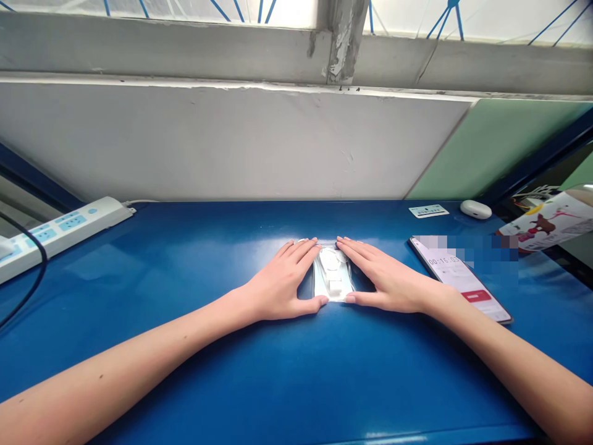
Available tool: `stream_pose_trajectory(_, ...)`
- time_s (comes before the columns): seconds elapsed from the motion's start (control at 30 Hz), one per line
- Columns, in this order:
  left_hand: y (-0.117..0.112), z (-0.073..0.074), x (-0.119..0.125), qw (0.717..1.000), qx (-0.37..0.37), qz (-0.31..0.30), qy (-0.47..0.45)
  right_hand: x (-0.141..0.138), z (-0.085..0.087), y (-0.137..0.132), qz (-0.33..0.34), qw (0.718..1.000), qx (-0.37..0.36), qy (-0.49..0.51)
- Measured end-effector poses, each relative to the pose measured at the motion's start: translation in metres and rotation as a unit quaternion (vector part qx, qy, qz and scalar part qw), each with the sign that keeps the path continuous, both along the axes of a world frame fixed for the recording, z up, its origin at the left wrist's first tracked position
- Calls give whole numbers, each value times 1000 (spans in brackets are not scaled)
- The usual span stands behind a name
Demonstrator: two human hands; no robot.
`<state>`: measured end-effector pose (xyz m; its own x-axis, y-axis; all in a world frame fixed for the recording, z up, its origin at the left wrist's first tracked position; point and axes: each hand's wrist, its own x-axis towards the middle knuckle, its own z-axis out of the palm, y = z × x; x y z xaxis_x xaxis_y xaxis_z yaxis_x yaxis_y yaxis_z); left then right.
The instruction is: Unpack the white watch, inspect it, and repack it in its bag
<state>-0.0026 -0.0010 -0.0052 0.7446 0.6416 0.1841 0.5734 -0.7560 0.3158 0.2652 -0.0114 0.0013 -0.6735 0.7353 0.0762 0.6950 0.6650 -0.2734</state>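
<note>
A small clear plastic packet [332, 285] lies flat on the blue table [296, 377], with a white item inside that has a round part and a small block; its exact kind I cannot make out. My left hand [285, 281] rests along the packet's left side, fingers stretched out and the thumb at its near left corner. On the opposite side, my right hand [386, 281] mirrors it, fingertips at the far right corner and thumb at the near right corner. Neither hand is closed around the packet.
A phone [463, 278] showing a timer lies by my right forearm. Behind it are a card [428, 211], a white earbud case [475, 209] and a printed carton [551, 219]. On the left sits a power strip [65, 232] with a black cable [39, 272]. A wall [208, 142] bounds the back.
</note>
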Motion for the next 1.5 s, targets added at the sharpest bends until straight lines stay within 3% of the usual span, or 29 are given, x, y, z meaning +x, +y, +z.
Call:
stream_pose_trajectory(0.67,0,4,1,1000,2,17,23,5,2,4,-31,997,-60,-35)
stream_pose_trajectory(1.03,1,0,1,1000,-6,17,-6,3,1,6,-36,998,-44,-16)
stream_pose_trajectory(1.5,1,3,3,1000,-3,14,27,6,-1,9,-29,999,-40,1)
